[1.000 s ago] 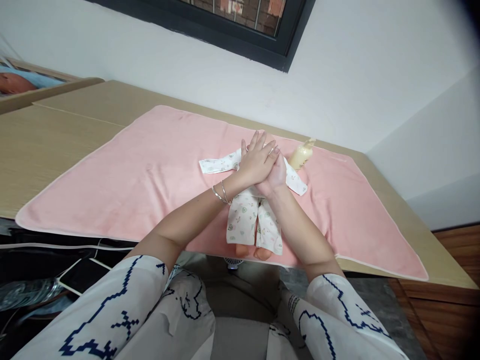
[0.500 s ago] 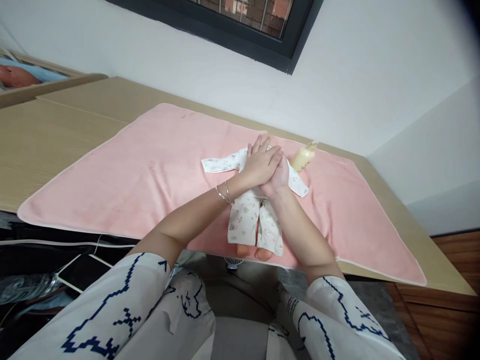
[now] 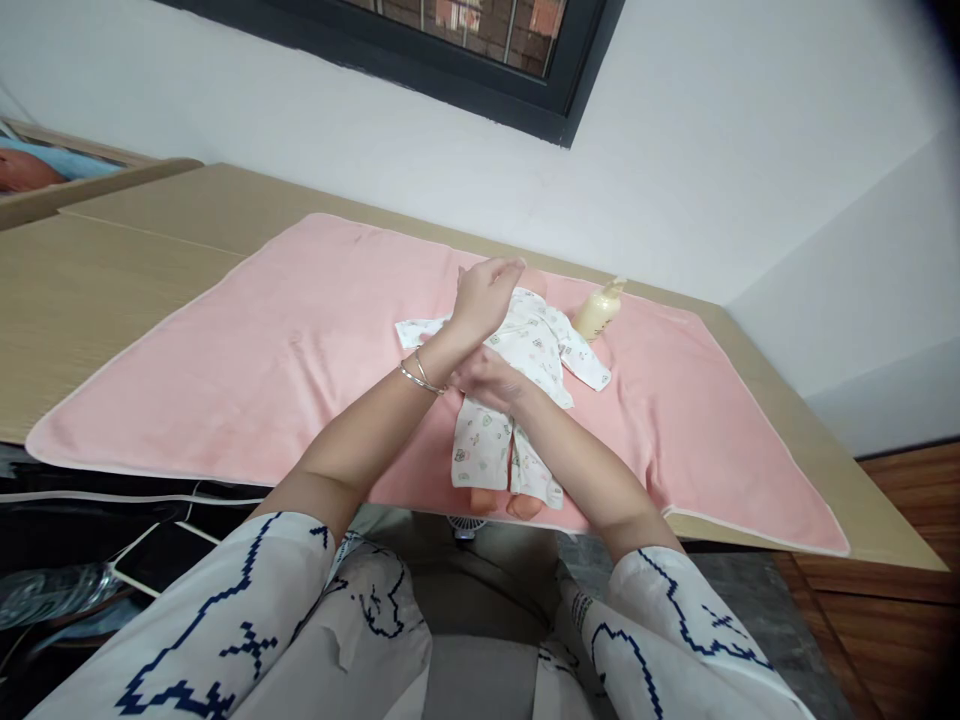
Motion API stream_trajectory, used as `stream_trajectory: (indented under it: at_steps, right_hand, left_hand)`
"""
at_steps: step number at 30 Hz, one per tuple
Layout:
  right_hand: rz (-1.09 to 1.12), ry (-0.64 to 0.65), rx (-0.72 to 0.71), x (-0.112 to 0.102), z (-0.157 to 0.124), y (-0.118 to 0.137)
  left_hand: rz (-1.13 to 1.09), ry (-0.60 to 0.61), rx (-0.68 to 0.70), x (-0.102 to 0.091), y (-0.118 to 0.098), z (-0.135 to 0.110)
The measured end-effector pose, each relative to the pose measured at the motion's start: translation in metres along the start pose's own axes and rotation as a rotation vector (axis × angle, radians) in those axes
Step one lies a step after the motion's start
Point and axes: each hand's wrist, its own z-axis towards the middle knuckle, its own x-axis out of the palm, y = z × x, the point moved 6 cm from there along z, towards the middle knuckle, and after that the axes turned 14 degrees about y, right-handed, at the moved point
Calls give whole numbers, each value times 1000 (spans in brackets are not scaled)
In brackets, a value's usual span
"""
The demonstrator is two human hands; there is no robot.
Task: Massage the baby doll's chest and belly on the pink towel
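Observation:
My left hand (image 3: 486, 295) is raised over the doll's upper body, its fingers loosely bent and nothing in it. Below it, my right hand (image 3: 487, 378) is at the underside of my left wrist, fingers wrapped behind it and partly hidden. Two thin silver bangles (image 3: 421, 374) circle that wrist. Beneath my hands a doll (image 3: 534, 345) lies on its back in a white printed top and trousers, its orange-brown feet toward me. My left hand and forearm cover part of its head and one side. A pale yellow pump bottle (image 3: 598, 312) leans beside its sleeve.
A pink blanket (image 3: 247, 350) covers much of the wooden table (image 3: 142, 215). At the far left, another doll (image 3: 28, 170) lies in a wooden-edged crib. A phone (image 3: 166, 556), a cable and a clear plastic bottle (image 3: 56, 592) are below the table's front left edge.
My hands were pressed together, left over right, above the doll's chest. They have slid apart: my left hand is farther left, and the right has moved down to my left wrist.

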Motion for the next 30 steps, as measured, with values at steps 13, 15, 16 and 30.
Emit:
stream_trajectory:
  at_steps: [13,15,16,30]
  right_hand:
    - [-98,-20,119,18,-6,-8]
    - [-108,-33,116,18,-7,-9]
    - [-111,-35,109,18,-7,-9]
    - [-109,-39,144,18,-10,-13]
  left_hand:
    - [-58,66,12,15,3,-1]
    - [-56,70,26,15,4,-1]
    - [-56,71,33,16,4,-1]
    - [-48,83,80,20,3,-4]
